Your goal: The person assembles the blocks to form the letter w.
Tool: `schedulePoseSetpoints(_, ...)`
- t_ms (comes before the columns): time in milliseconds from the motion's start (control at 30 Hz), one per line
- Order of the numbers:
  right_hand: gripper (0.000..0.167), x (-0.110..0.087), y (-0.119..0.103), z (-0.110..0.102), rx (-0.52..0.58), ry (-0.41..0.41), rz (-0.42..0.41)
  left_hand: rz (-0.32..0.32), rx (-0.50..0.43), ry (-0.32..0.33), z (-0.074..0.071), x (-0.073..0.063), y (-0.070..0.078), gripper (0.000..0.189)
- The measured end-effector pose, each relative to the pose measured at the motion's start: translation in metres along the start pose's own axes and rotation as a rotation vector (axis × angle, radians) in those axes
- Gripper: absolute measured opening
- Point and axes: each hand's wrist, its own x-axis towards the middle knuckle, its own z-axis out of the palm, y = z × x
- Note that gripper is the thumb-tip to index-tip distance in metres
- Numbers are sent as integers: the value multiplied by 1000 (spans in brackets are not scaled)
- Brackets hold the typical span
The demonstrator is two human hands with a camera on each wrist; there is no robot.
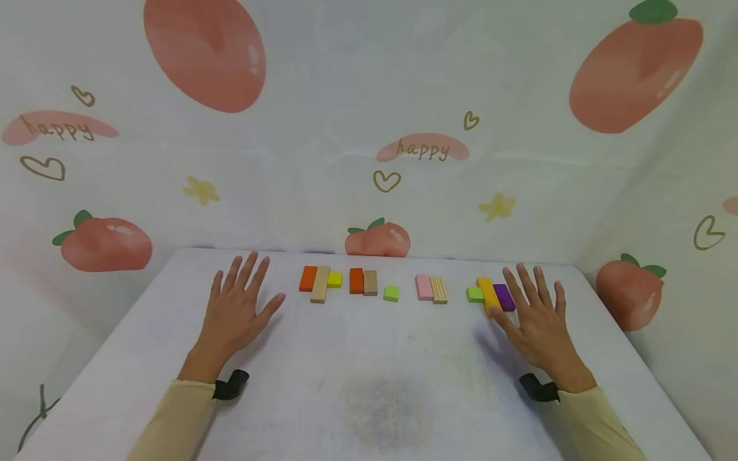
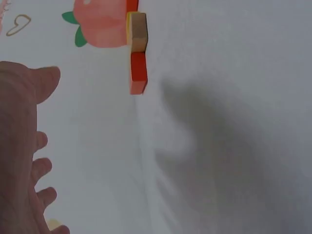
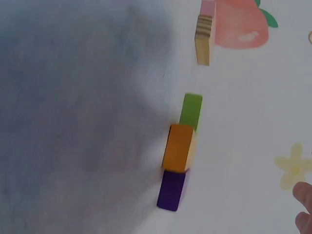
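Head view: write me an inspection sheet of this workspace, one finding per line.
Surface: white table, greyish smudge at the near middle.
Job's things: blocks towards the far edge, in four groups plus a lone green block.
Clutter: nothing seen.
Grippers: left hand and right hand, fingers spread, holding nothing.
Cables: dark line at lower left, cord or print unclear.
Surroundings: white cloth with printed peaches and yellow flowers.

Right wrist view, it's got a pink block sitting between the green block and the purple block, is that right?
Not quite: the block between the green block and the purple block is an orange block, as the right wrist view shows.
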Motion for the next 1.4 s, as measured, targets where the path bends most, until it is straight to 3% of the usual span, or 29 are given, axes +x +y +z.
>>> schedulePoseSetpoints(167,78,6,-11,8,53,5,-38,70,-30,-51,9,19,5,85)
schedulePoseSetpoints(500,75,15,-42,30,121,-16,-141,154,-66,-234,39,54,15,93)
schedulePoseSetpoints(700,75,14,-56,34,139,-41,-152,164,-77,-340,47,69,17,96)
schedulePoseSetpoints(933,76,12,-59,35,147,-48,-161,151,-115,-440,49,78,18,99)
schedulePoseSetpoints(1100,76,14,-65,37,166,-92,-143,130,-174,-465,50,81,16,99)
schedulePoseSetpoints(1400,79,29,-91,42,242,-173,-152,149,-252,-441,53,85,16,97)
